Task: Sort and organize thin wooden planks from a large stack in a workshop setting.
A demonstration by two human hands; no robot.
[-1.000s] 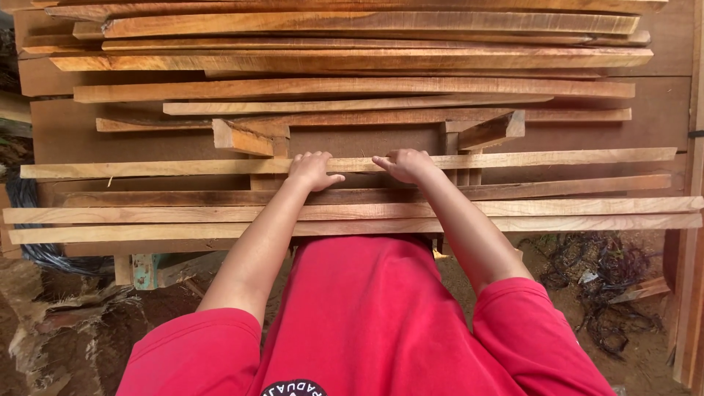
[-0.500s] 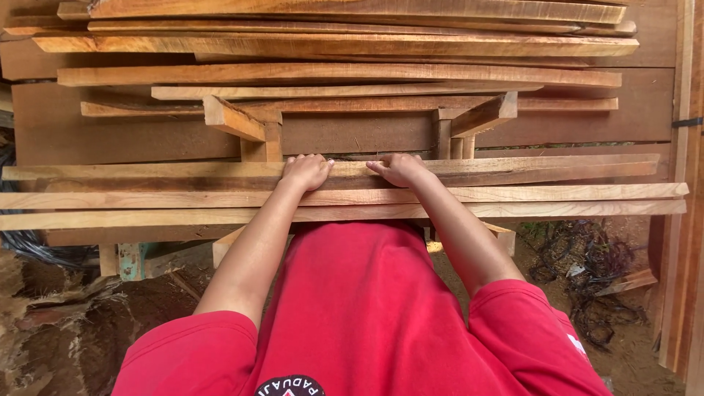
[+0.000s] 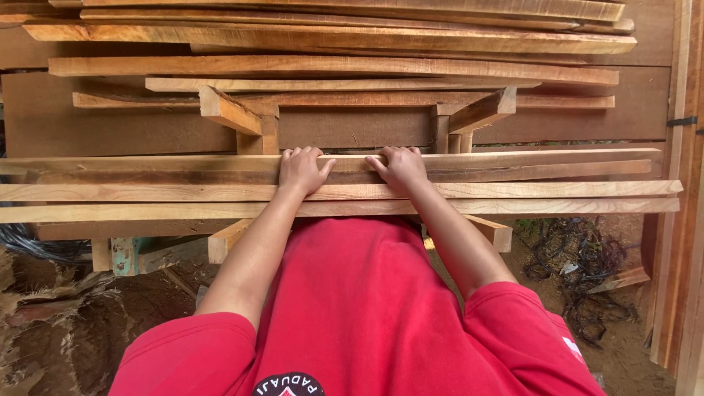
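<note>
Four long planks (image 3: 513,196) lie side by side across a wooden stand, straight ahead at 12 o'clock. Two hands rest on them: left hand (image 3: 302,170) and right hand (image 3: 400,167), fingers (image 3: 297,154) curled over the farthest plank's edge. Beyond, a plank stack (image 3: 352,44).

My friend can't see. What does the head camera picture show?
A person in a red shirt presses the left hand and right hand on a long wooden plank, one of several lying side by side, with more planks stacked behind.
</note>
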